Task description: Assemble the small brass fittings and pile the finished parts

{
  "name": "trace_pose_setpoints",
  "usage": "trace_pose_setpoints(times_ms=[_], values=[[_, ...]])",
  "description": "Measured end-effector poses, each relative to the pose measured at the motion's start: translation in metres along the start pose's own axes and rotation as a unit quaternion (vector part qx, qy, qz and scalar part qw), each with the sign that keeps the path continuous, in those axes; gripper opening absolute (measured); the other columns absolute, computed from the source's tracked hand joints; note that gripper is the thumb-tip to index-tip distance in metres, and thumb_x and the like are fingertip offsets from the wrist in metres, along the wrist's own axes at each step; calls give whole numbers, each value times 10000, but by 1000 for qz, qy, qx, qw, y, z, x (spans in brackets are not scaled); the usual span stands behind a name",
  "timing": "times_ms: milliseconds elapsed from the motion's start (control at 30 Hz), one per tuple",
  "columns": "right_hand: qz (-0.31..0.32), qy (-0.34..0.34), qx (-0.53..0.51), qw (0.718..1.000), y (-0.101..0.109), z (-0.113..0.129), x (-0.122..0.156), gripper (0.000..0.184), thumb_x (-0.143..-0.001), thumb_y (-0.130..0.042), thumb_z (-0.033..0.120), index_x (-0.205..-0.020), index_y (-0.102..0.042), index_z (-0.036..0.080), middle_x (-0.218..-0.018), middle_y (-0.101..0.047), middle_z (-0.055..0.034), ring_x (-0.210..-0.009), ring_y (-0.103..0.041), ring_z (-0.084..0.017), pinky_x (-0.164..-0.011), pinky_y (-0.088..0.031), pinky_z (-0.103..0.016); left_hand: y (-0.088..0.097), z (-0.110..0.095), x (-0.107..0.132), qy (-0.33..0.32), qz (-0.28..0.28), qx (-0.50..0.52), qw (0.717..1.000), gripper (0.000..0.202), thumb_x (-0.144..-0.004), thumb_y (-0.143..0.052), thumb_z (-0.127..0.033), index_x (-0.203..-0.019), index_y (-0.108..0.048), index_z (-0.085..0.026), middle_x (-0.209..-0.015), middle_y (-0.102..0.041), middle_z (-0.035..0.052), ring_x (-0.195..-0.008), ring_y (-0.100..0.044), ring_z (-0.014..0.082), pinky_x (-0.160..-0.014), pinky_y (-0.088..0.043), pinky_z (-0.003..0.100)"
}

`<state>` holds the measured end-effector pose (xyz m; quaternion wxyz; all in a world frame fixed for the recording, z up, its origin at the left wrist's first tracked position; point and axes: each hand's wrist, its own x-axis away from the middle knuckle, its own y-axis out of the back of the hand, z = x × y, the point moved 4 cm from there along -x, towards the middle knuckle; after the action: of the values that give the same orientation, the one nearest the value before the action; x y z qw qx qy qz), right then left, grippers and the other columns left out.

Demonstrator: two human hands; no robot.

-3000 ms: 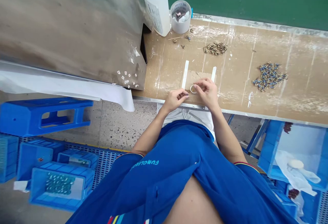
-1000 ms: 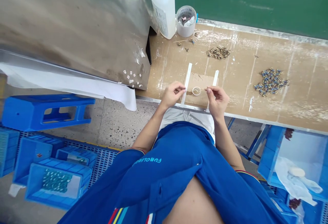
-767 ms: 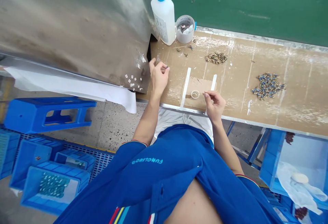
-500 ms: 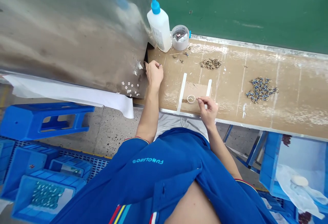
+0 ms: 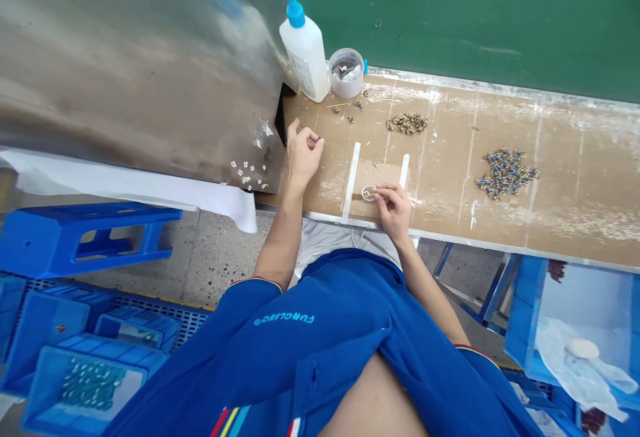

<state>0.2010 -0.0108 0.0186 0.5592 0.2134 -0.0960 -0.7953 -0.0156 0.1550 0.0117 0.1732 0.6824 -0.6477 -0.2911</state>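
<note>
A small pale ring lies on a cardboard patch between two white strips on the bench. My right hand is just beside the ring, its fingertips pinching a thin wire that reaches the ring. My left hand stands further left, near the corner of a steel housing. Its fingers are closed on a tiny dark part, too small to identify.
Along the bench's back edge stand a white glue bottle and a plastic cup. Heaps of brass parts and blue-and-brass parts lie on the board. Blue crates and a blue stool stand below on the floor.
My left hand has moved from beside the ring leftward to the steel housing. My right hand has moved in to the ring, and the view has tilted slightly.
</note>
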Motion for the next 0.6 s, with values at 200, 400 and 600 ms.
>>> trace_pose_setpoints(times_ms=[200,400,600], values=[[-7,-13,-18,1000,0,-5,5,308,-938,-598,475,-1112,-665,231,-972,-722,-75,-757,-653,-165,-661,-554,-315,3,22,-11,39,-56,-24,997,183,-874,-667,-214,-820,-492,-223,-1306,-634,141,-1485,-407,298,-1161,-424,489],[-52,-57,-51,996,25,-10,-7,346,-948,-576,500,-1118,-653,209,-987,-733,-84,-812,-684,-180,-704,-552,-319,0,31,-31,29,-37,16,999,186,-918,-686,-330,-903,-552,-202,-1190,-665,113,-1340,-541,228,-1144,-386,443],[-42,-44,32,998,32,-25,-75,271,-936,-594,461,-1013,-684,217,-864,-718,-36,-722,-644,-160,-667,-528,-303,-7,11,-43,21,-31,24,999,227,-923,-675,-382,-858,-551,-203,-1407,-556,131,-1188,-622,223,-1037,-505,380]])
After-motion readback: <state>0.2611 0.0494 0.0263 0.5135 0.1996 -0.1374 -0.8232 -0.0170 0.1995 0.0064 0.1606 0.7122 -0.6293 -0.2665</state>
